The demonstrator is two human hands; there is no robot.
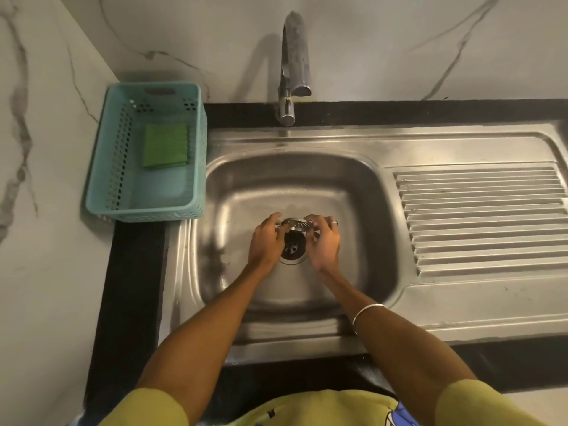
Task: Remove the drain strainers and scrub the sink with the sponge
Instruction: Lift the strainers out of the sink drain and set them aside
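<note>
Nearest the camera, two bare forearms are reached down from yellow sleeves into the steel sink [233, 186], and a thin bangle [367, 312] is worn on the right wrist. Both arms are brought in from either side, so that the round piece at the bottom of the basin can be taken on opposite edges at once.

In the middle of the basin, the drain strainer [295, 224] is pinched by the left hand [266, 238] at its left rim and by the right hand [324, 241] at its right rim, the fingers of both being curled around the metal. The strainer is held tilted and raised just above the drain opening [292, 249], which is left dark and uncovered beneath it. A second perforated piece appears to be seated lower in the opening, though this cannot be told for certain. A two-sided grip is probably chosen so that the strainer comes up level and is not jammed.

Farther off, on the counter beside the sink's left edge, the green sponge [165, 145] is kept in a teal basket [101, 167], within reach but untouched; scrubbing is judged not yet begun. At the back, the tap [292, 72] is seen above the basin, with no water visible.
</note>
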